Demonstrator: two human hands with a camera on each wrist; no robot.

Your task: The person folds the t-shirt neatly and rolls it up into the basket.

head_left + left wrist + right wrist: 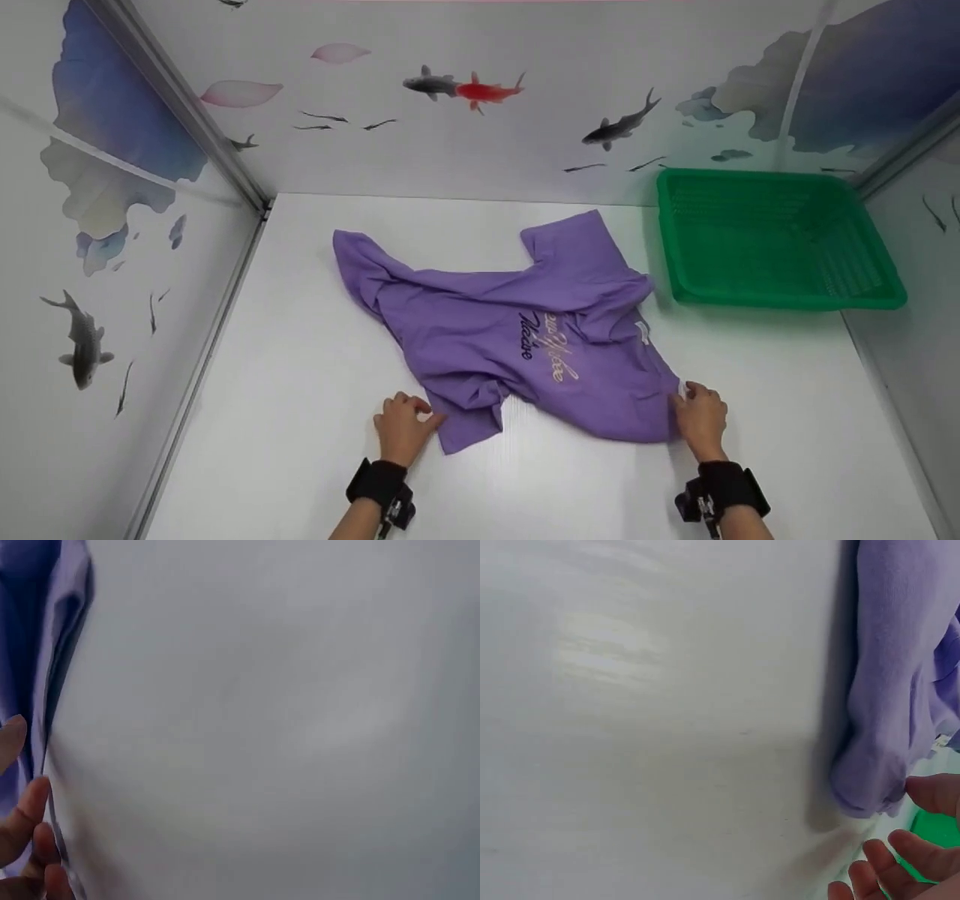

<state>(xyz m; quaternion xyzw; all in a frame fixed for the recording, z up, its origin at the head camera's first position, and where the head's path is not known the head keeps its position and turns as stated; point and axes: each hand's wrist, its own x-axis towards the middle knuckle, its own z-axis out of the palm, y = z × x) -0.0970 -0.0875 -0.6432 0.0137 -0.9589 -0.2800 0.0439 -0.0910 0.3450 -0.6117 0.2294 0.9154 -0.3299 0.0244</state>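
Note:
A purple T-shirt (pixel 472 315) with dark and pale lettering lies spread and wrinkled on the white table, its neckline toward the right. My left hand (pixel 405 427) is at the near left edge of the shirt, thumb reaching onto a short flap of cloth. In the left wrist view its thumb and fingers (pixel 30 810) stand apart along the fabric's edge (pixel 64 607). At the shirt's near right corner is my right hand (pixel 701 420). The right wrist view has its thumb (pixel 934 791) touching the bunched cloth (pixel 885 712), while the other fingers spread below.
A green plastic basket (pixel 780 300) stands at the back right of the white table (pixel 285 375). Panels printed with fish (pixel 611 131) and petals enclose the table at the back and both sides. Each wrist wears a black strap (pixel 379 484) with a small camera.

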